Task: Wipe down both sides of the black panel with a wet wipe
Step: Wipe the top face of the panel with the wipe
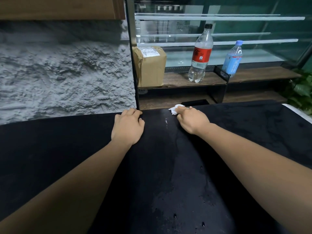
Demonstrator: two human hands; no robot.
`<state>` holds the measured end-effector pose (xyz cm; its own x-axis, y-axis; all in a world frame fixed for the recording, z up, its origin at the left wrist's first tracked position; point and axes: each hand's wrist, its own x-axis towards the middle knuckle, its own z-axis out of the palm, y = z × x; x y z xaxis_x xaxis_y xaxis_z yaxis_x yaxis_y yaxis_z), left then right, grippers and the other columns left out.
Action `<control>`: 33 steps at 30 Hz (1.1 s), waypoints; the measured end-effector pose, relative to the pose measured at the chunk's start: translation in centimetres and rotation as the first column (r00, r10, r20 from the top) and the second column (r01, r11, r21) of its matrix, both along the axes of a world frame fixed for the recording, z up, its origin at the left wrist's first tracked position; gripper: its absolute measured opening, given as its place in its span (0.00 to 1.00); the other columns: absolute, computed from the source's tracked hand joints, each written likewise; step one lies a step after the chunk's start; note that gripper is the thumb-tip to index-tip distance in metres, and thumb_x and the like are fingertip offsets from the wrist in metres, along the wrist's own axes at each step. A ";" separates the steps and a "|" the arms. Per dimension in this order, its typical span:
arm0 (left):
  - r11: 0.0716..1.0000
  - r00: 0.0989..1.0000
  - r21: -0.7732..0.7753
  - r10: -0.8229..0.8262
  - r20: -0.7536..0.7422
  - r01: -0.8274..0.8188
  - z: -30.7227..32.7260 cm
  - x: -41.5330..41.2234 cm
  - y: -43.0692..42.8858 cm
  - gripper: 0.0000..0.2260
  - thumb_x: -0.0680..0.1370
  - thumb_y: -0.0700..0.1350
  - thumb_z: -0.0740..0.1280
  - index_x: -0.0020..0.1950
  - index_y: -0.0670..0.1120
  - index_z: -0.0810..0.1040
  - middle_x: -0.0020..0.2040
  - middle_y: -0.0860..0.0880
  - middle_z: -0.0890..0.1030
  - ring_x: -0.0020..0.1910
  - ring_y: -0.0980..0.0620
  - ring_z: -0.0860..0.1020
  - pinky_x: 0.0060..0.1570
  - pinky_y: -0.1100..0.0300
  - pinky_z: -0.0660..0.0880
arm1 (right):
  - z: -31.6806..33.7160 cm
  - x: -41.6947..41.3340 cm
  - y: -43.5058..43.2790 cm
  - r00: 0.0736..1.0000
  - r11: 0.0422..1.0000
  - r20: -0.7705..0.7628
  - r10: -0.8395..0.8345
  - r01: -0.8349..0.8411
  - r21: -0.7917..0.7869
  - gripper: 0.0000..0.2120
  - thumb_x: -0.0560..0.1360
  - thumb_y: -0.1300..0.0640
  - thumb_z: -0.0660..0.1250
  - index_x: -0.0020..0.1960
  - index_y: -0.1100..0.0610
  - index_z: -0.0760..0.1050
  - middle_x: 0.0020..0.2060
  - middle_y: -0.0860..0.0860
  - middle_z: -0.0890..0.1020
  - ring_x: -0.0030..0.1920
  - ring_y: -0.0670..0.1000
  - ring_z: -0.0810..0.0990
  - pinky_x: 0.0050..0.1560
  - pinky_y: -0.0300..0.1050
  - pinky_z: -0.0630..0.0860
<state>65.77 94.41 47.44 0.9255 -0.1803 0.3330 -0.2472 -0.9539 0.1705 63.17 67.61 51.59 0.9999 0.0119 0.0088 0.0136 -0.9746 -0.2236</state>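
A large black panel [168, 166] lies flat in front of me and fills the lower half of the view. Wet streaks and droplets show down its middle. My right hand [192, 120] grips a crumpled white wet wipe [175, 109] and presses it on the panel near its far edge. My left hand [128, 127] rests on the panel to the left of that, its fingers curled over the far edge.
Behind the panel stands a dark wooden shelf [182, 80] with a cardboard box [150, 66], a clear cola bottle [200, 54] and a blue water bottle [233, 58]. A rough grey wall [64, 70] is at the left, green leaves [300, 88] at the right.
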 end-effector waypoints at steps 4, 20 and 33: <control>1.000 1.000 0.006 0.004 -0.002 -0.004 0.0 0.0 0.0 0.19 0.84 0.53 0.54 0.72 0.55 0.76 0.67 0.56 0.76 0.67 0.52 0.71 0.64 0.50 0.66 | -0.1 -0.1 -1.3 0.997 0.997 0.016 -0.077 0.077 0.020 0.16 0.84 0.54 0.52 0.68 0.50 0.71 0.63 0.53 0.80 0.67 0.61 0.74 0.60 0.51 0.68; 1.000 1.000 0.010 0.010 -0.002 -0.010 0.2 -0.2 -0.1 0.19 0.84 0.53 0.54 0.72 0.54 0.76 0.66 0.55 0.77 0.67 0.51 0.71 0.62 0.49 0.67 | -0.9 -2.0 6.7 0.998 0.998 0.044 -0.047 0.048 -0.042 0.21 0.85 0.49 0.49 0.71 0.56 0.71 0.73 0.51 0.70 0.71 0.55 0.71 0.63 0.52 0.72; 0.998 1.000 -0.060 -0.006 -0.017 0.005 0.3 -0.9 0.2 0.19 0.83 0.43 0.57 0.71 0.51 0.77 0.70 0.53 0.78 0.69 0.51 0.73 0.64 0.51 0.66 | -1.0 -6.3 10.1 0.938 0.940 0.060 0.342 -0.341 -0.020 0.16 0.84 0.53 0.53 0.68 0.53 0.71 0.70 0.47 0.72 0.71 0.51 0.69 0.71 0.47 0.65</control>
<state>64.92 94.57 47.75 0.9302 -0.1655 0.3277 -0.2489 -0.9405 0.2314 56.85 77.72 50.60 0.9332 0.3527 0.0689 0.3593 -0.9108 -0.2033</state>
